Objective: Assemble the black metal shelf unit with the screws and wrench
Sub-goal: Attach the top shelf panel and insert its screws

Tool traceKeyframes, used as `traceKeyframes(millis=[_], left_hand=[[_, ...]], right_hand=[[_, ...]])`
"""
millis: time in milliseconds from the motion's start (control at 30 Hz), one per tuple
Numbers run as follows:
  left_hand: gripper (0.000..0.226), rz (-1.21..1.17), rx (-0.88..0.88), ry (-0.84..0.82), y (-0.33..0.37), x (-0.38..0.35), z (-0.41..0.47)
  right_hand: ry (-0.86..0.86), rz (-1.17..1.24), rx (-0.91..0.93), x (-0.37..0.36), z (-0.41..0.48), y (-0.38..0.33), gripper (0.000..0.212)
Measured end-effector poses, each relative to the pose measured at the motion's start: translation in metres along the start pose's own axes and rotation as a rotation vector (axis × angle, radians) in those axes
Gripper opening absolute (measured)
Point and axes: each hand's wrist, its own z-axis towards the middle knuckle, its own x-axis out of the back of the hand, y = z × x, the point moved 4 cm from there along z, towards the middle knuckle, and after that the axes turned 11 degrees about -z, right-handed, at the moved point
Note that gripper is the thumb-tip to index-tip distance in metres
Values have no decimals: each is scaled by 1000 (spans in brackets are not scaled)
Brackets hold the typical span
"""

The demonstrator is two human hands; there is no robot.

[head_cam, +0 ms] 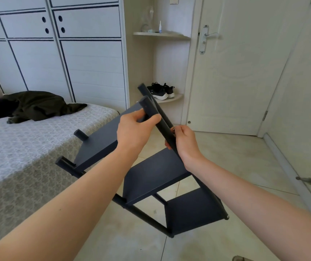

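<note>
The shelf unit is held tilted in front of me, its three shelves already on, with its left side over the edge of the bed; I can't tell if it rests there. The near post has its long axis running from upper left, away from me, down to lower right. My left hand pinches that post near its top, thumb on one side and fingers on the other. My right hand is curled round it just below, with a small metal piece at the fingertips, screw or wrench I can't say. The top joint lies just beyond the right hand, so I judge that hand does the fastening while the left steadies
</note>
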Motion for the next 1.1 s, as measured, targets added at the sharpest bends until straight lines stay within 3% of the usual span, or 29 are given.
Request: traceKeyframes(millis=[233,800,1100], left_hand=[[18,-127,111,81,-30,9,-12],[8,-262,225,148,-86,21,-42],[26,-325,230,125,-105,35,-62]], right_hand=[[-15,-69,-37,-8,-4,13,22],[-67,-240,-20,-27,-9,58,19],[-115,-320,-4,-37,-16,72,22]])
